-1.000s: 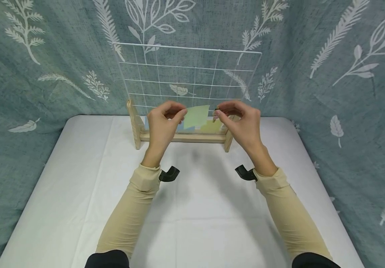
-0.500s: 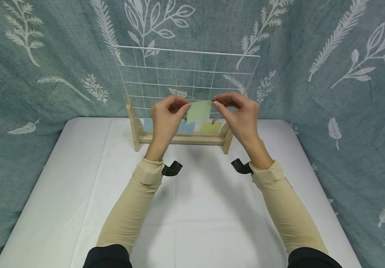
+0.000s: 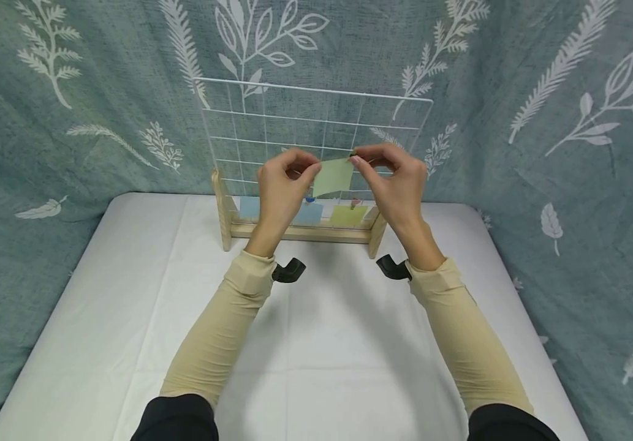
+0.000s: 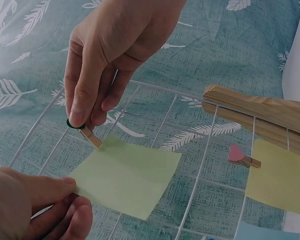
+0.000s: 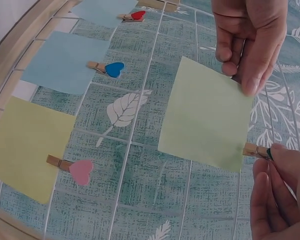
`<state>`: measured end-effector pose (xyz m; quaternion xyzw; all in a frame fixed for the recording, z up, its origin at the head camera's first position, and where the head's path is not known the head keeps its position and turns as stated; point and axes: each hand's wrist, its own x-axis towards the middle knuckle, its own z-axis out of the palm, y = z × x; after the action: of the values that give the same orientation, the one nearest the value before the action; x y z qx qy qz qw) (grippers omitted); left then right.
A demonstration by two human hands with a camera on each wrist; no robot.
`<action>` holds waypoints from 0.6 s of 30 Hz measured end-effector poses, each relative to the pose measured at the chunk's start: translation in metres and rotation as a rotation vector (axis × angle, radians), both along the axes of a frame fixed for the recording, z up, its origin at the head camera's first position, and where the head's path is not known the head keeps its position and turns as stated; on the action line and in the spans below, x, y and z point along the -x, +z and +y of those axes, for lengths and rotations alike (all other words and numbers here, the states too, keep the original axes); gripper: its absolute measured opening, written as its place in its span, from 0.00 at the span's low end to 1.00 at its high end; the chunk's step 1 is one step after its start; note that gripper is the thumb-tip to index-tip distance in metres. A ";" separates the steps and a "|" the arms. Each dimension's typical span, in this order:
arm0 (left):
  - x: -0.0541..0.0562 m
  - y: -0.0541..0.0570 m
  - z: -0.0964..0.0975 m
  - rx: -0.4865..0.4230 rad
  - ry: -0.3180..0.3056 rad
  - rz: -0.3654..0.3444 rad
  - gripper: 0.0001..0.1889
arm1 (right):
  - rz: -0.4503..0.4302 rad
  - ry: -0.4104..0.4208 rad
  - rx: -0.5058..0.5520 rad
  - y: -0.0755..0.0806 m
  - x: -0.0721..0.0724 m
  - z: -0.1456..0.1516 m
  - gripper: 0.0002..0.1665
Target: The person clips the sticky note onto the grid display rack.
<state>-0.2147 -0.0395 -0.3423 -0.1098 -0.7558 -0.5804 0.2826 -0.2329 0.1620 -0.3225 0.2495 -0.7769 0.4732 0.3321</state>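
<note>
My left hand pinches one upper corner of a light green paper note between thumb and fingers. At its other upper corner, my right hand pinches a small wooden clothespin with a dark green end. The clothespin's tip meets the note's edge; I cannot tell whether it clamps the paper. The note hangs tilted in front of a white wire grid. Clipped low on that grid are a yellow note with a pink heart clothespin and a blue note with a blue heart clothespin.
A second blue note hangs by a red heart clothespin. The grid stands in a wooden base at the back of a white-covered table. Behind it hangs a leaf-patterned curtain.
Both hands have risen, carrying the light green note and clothespin higher in front of the grid. The lower notes are now less covered. The hands have come slightly closer together.
</note>
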 end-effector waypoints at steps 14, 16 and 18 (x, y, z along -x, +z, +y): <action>0.001 0.009 0.009 0.039 0.069 0.007 0.03 | 0.032 0.023 -0.026 0.006 0.006 -0.005 0.06; 0.001 0.008 0.010 0.044 0.075 0.015 0.03 | 0.036 0.022 -0.026 0.007 0.005 -0.005 0.06; 0.001 0.007 0.012 0.043 0.079 0.021 0.03 | 0.041 0.022 -0.028 0.011 0.002 -0.006 0.06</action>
<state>-0.2162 -0.0280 -0.3350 -0.0921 -0.7689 -0.5512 0.3106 -0.2352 0.1563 -0.3116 0.2724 -0.7737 0.4606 0.3391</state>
